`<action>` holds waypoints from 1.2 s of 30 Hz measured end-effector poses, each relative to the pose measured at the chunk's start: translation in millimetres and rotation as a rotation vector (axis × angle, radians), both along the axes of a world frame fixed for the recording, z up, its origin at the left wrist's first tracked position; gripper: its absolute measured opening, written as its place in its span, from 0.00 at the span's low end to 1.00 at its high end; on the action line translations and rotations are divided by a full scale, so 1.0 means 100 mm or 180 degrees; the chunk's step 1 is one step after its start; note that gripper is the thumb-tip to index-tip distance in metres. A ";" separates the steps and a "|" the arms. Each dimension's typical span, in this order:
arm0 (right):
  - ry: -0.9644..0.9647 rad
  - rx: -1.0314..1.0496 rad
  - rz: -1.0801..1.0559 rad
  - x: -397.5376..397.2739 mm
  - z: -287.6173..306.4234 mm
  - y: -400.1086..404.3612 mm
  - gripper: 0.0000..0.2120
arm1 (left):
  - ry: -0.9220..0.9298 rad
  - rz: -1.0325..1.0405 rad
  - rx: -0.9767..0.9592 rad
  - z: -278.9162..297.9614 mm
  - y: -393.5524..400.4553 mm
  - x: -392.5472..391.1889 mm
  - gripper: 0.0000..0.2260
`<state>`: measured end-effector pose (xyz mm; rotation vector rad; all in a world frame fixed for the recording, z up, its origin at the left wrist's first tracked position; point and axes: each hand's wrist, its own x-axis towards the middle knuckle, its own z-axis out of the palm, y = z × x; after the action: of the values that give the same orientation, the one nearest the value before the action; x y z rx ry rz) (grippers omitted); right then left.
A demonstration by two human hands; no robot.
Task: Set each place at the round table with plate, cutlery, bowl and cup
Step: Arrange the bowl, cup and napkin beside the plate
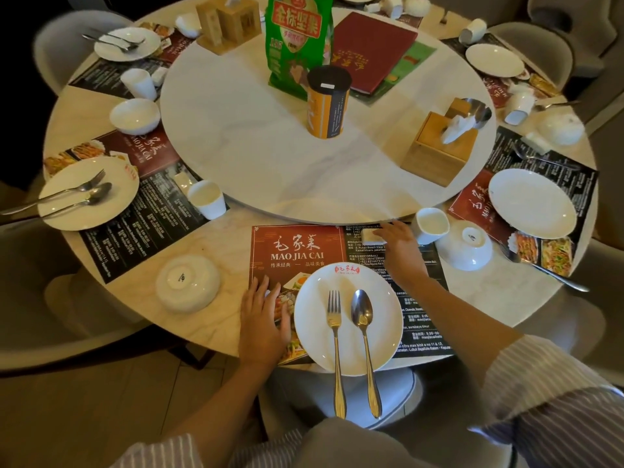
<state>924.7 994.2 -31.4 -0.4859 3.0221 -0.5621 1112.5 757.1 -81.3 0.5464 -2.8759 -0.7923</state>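
Nearest, fork and spoon lie parallel on a white plate, left hand flat beside it, right hand fingers touching a small white rest.

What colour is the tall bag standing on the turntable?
Green, with a red label panel and yellow lettering; the bag shows best in the head view.

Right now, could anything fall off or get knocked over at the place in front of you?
Maybe. The silver fork and silver spoon lie on the round white plate with their handles sticking out past the table edge, so a bump could tip them off. The right hand rests on a small white holder close to the white square cup; a careless move could knock the cup.
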 end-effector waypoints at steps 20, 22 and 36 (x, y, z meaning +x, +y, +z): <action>-0.2721 -0.2027 -0.0811 0.93 0.20 -2.49 0.09 | 0.0808 0.0958 0.0578 0.61 -1.50 0.06 0.12; -0.3007 -0.2289 -0.1128 0.97 0.21 -2.60 0.07 | 0.0759 0.0941 0.0530 0.58 -1.64 0.08 0.12; -0.3316 -0.2584 -0.2022 1.25 0.20 -3.35 0.02 | -0.0118 0.1556 0.0987 0.50 -2.38 -0.03 0.21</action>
<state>1049.4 659.4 -11.3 0.6332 1.7848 -1.4740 1109.5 519.2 -31.4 1.2447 -2.4824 -1.1380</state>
